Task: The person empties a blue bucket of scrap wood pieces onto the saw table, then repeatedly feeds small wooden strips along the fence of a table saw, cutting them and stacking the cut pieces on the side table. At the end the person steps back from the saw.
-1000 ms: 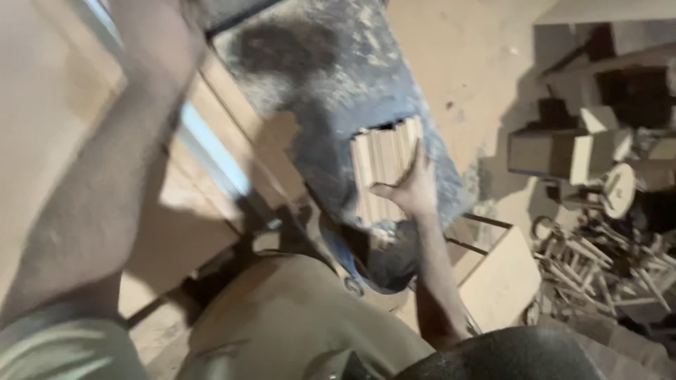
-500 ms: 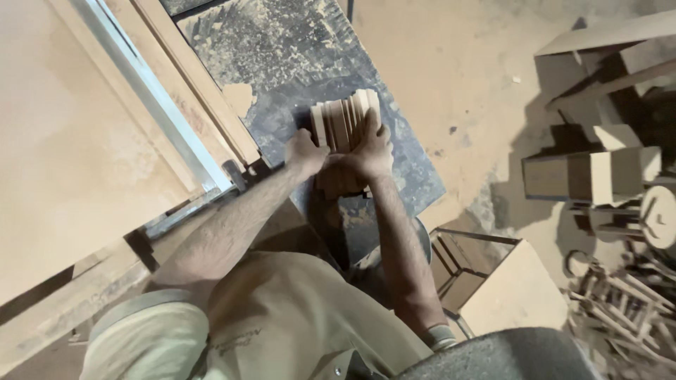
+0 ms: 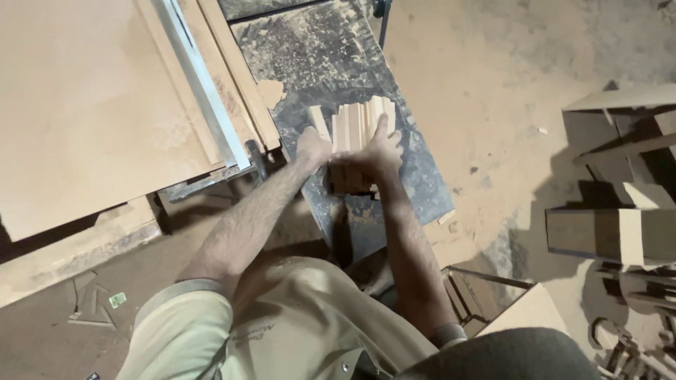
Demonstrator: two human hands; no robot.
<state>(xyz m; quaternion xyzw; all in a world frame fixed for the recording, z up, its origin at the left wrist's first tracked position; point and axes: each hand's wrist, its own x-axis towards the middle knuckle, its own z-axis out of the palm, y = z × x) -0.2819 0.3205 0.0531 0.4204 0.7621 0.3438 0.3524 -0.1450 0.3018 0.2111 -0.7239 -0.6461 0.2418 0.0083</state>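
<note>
A bundle of short wooden strips [image 3: 358, 137] lies on the dark, sawdust-strewn bench [image 3: 422, 183], its pale cut ends pointing away from the person. One strip at the left edge of the bundle leans a little apart from the rest. The right hand [image 3: 377, 151] rests on top of the bundle, palm down, fingers lying along the strips and partly spread. The left hand [image 3: 313, 148] presses against the bundle's left side, fingers curled in toward the wood; the two hands squeeze the strips between them. How tightly the left fingers close cannot be told from this view.

Just left of the bench runs a metal rail [image 3: 201, 84], with long wooden battens [image 3: 236, 77] beside it and a large flat board [image 3: 84, 98] beyond. A small scrap of board [image 3: 271, 91] lies on the bench, near the far left of the bundle. The floor [image 3: 493, 84] on the right is covered in sawdust. Further right stand stacked wooden box pieces [image 3: 620, 225], well apart from the bench. Near the person's right arm sits a metal frame [image 3: 486, 281] with a flat panel [image 3: 528, 313] against it.
</note>
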